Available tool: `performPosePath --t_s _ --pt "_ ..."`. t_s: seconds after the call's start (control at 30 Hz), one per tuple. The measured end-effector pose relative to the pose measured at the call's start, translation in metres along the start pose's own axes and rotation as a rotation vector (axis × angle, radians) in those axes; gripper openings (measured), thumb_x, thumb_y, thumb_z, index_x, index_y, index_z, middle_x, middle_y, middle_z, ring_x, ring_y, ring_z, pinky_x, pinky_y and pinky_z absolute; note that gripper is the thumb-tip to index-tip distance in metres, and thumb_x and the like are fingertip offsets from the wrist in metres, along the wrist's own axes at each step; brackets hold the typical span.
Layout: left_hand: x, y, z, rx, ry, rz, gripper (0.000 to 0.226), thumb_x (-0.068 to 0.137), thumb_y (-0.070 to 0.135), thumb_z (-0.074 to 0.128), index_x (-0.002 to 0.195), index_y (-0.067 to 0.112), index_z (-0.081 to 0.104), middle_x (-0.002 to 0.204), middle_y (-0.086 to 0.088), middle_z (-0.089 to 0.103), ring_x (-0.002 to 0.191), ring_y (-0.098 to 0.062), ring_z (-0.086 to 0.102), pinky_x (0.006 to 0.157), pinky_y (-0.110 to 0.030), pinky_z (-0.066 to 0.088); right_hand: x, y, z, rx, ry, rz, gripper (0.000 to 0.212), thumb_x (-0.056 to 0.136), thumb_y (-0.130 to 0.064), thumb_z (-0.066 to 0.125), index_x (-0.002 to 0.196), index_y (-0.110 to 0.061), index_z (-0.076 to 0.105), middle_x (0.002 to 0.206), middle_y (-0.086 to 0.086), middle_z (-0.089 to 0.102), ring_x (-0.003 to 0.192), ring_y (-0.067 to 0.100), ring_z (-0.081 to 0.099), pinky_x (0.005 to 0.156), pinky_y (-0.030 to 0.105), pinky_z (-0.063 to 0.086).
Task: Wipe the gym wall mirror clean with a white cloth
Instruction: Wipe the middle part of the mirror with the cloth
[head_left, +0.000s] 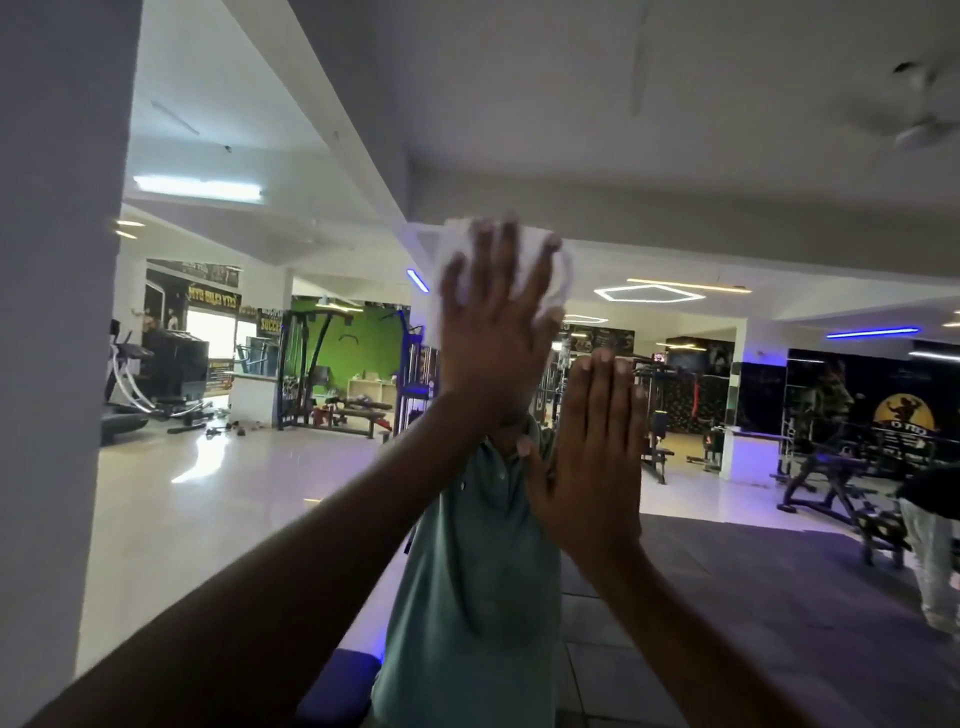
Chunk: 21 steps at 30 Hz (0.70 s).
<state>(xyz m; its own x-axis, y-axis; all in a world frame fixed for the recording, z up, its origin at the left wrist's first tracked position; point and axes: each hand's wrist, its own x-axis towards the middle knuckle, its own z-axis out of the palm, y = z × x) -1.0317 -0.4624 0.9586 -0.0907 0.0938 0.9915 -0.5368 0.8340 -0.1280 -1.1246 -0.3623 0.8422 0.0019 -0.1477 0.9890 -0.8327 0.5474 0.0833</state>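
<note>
The left hand (493, 332) was up high, pressed flat on the mirror (234, 493). Its fingers were spread wide and straight. Under the palm was the white cloth (558, 280), bunched up and blurry. The cloth stuck out above the fingertips and on the right side of the hand. So this grip was wide open and only pushed the cloth against the glass; no finger curled around it.

The right hand (592, 467) was just beside the left one, a little lower and to the right. Its fingers were straight and close together, pointing up. It lay flat toward the glass and held nothing. I could not tell for sure if it touched the glass.

The cloth sat near the middle of the mirror, well away from its left edge, where a plain white wall (52, 364) began.

In the glass, between the two arms, a green shirt (467, 571) showed. Farther back in the mirror were a shiny pale floor (208, 483), a green wall (358, 343), black gym machines (831, 483), and blue light strips (872, 332) on the ceiling.
</note>
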Motion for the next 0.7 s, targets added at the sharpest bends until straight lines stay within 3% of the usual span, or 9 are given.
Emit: performPosePath --t_s 0.1,0.17,0.33,0.4,0.47,0.5,0.6,0.7 --pt "0.007 -0.013 0.0 -0.012 -0.055 0.219 0.064 0.11 0.055 0.031 0.168 0.031 0.021 0.175 -0.014 0.011 0.163 -0.034 0.009 0.128 -0.05 0.011 -0.001 0.0 0.0 0.012 -0.005 -0.001 0.087 0.104 -0.049 0.047 0.165 0.002 0.015 0.175 0.021 0.005 0.163 0.036 0.0 0.131 0.058 0.012" --pt "0.002 -0.051 -0.006 -0.012 -0.036 0.196 0.064 0.11 0.058 0.028 0.168 0.03 0.023 0.176 -0.012 0.013 0.163 -0.03 0.009 0.127 -0.048 0.014 -0.001 0.0 -0.002 0.015 0.003 -0.01 0.087 0.103 -0.048 0.05 0.165 0.002 0.014 0.175 0.021 0.005 0.163 0.037 0.001 0.131 0.058 0.013" --pt "-0.035 -0.129 -0.023 0.061 0.034 -0.296 0.067 0.109 0.059 0.025 0.169 0.029 0.016 0.176 -0.011 0.008 0.163 -0.029 0.006 0.128 -0.049 0.016 -0.002 0.0 -0.002 0.004 0.018 0.003 0.089 0.102 -0.048 0.053 0.166 0.001 0.015 0.175 0.02 0.006 0.163 0.036 0.001 0.132 0.055 0.009" --pt "-0.034 -0.112 -0.02 0.082 0.083 -0.531 0.067 0.109 0.058 0.021 0.169 0.026 0.019 0.175 -0.014 0.012 0.163 -0.033 0.01 0.127 -0.054 0.019 -0.003 -0.001 -0.001 0.01 0.017 0.012 0.089 0.102 -0.048 0.052 0.166 0.001 0.014 0.175 0.02 0.005 0.164 0.036 0.001 0.131 0.057 0.011" --pt "-0.021 -0.066 -0.013 0.07 0.128 -0.612 0.068 0.109 0.056 0.018 0.168 0.022 0.021 0.174 -0.017 0.015 0.161 -0.037 0.013 0.126 -0.056 0.02 -0.002 -0.002 -0.002 0.014 0.021 0.005 0.087 0.103 -0.049 0.049 0.166 0.001 0.015 0.175 0.02 0.005 0.163 0.036 0.001 0.131 0.058 0.012" --pt "-0.014 -0.039 -0.01 0.041 0.117 -0.543 0.067 0.109 0.054 0.019 0.168 0.022 0.021 0.174 -0.018 0.015 0.161 -0.039 0.013 0.126 -0.056 0.019 -0.001 -0.002 -0.002 0.011 0.015 0.001 0.086 0.104 -0.049 0.047 0.166 0.001 0.015 0.175 0.021 0.005 0.163 0.036 0.001 0.131 0.058 0.012" --pt "-0.001 0.017 0.0 -0.043 0.014 -0.097 0.064 0.109 0.05 0.031 0.168 0.025 0.023 0.174 -0.017 0.014 0.162 -0.038 0.011 0.128 -0.054 0.013 -0.002 0.001 -0.001 -0.007 0.002 -0.01 0.084 0.105 -0.05 0.042 0.165 0.002 0.016 0.175 0.021 0.006 0.163 0.036 0.001 0.132 0.056 0.01" --pt "0.001 -0.014 -0.001 -0.047 -0.037 0.215 0.065 0.109 0.056 0.033 0.168 0.029 0.022 0.175 -0.014 0.013 0.163 -0.034 0.009 0.129 -0.05 0.011 -0.003 0.003 -0.001 -0.004 0.005 -0.018 0.084 0.105 -0.05 0.045 0.165 0.002 0.016 0.175 0.021 0.008 0.163 0.037 0.004 0.132 0.055 0.011"
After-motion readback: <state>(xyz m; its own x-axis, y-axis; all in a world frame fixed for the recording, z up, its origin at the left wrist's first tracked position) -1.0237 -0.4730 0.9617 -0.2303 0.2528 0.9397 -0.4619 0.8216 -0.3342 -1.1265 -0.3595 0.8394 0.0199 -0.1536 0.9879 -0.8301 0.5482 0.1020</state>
